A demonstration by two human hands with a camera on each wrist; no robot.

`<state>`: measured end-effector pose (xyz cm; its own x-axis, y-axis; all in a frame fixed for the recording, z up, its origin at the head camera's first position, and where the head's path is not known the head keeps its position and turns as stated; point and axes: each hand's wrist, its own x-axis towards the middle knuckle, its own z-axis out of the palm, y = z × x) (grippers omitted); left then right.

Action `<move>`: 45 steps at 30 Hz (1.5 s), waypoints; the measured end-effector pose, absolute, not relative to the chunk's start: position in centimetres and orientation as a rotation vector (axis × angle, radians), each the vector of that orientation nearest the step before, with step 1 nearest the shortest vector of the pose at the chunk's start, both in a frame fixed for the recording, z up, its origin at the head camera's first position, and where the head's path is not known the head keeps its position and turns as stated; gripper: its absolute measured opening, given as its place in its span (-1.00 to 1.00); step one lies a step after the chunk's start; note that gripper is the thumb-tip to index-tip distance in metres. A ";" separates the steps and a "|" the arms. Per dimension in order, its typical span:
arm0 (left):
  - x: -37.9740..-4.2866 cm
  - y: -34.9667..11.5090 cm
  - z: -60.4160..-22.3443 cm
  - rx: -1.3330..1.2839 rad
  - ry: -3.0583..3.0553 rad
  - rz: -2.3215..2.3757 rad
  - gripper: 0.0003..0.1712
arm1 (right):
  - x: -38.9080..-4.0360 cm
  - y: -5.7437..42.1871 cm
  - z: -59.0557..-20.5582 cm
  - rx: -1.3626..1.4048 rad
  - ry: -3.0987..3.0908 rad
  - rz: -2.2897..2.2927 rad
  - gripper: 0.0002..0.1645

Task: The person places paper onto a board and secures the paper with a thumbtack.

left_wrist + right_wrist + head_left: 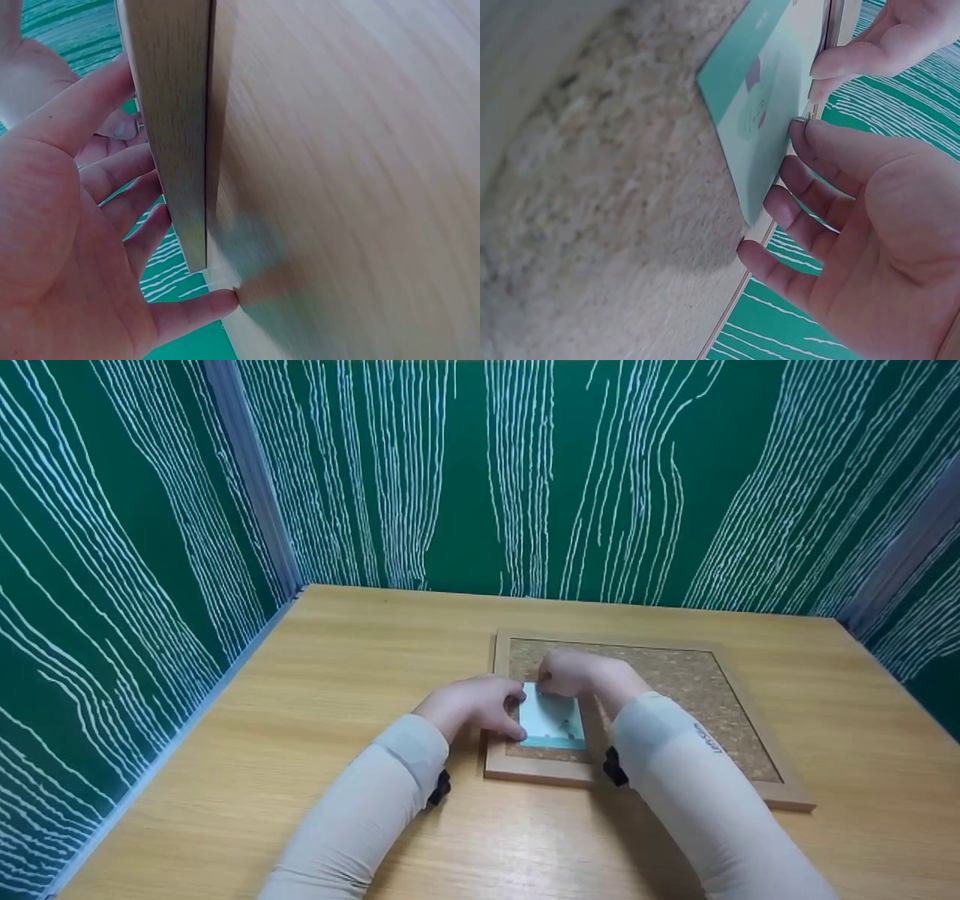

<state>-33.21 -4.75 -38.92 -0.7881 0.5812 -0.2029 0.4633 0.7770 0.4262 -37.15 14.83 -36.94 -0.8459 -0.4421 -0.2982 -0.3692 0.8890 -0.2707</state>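
A pale mint card [551, 720] with a greener band along its near edge lies on the left part of a cork board [679, 682]. My left hand [480, 703] rests at the card's left edge, thumb near the lower corner and fingers spread. In the left wrist view, its little finger reaches past the frame to the tabletop. At the card's far edge is my right hand [579, 673]. Between its thumb and index finger it pinches a small shiny metal pin [808, 118], mostly covered by the fingertips. Its other fingers are bent along the card's edge.
A light wooden frame [540, 769] borders the cork board, which sits right of centre on a wooden table [337, 675]. Green walls [465, 495] with white wavy lines stand behind and at both sides.
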 end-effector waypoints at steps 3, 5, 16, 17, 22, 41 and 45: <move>-33.2 -4.7 -39.0 0.793 2.651 0.515 -0.21 | -37.2 14.8 -37.0 -0.597 2.702 -0.279 -0.68; -33.2 -4.7 -39.1 0.795 2.654 0.515 -0.21 | -37.2 14.8 -37.0 -0.592 2.703 -0.277 -0.68; -33.3 -4.7 -39.2 0.811 2.659 0.511 -0.21 | -37.3 15.0 -37.0 -0.564 2.710 -0.322 -0.66; -33.3 -4.8 -39.2 0.805 2.660 0.510 -0.21 | -37.3 15.0 -36.9 -0.568 2.709 -0.321 -0.66; -33.2 -4.8 -39.2 0.801 2.662 0.508 -0.21 | -37.2 14.9 -36.8 -0.541 2.709 -0.348 -0.67; -33.0 -4.7 -38.8 0.839 2.663 0.474 -0.23 | -37.3 15.0 -37.1 -0.539 2.720 -0.360 -0.72; -33.0 -4.7 -38.7 0.821 2.654 0.487 -0.23 | -37.3 15.1 -37.1 -0.522 2.722 -0.382 -0.73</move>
<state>-33.04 -4.75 -38.72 -0.7835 0.5886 -0.1990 0.4794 0.7765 0.4089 -37.29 15.13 -37.14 -0.8740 -0.3984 -0.2782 -0.3063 0.8962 -0.3210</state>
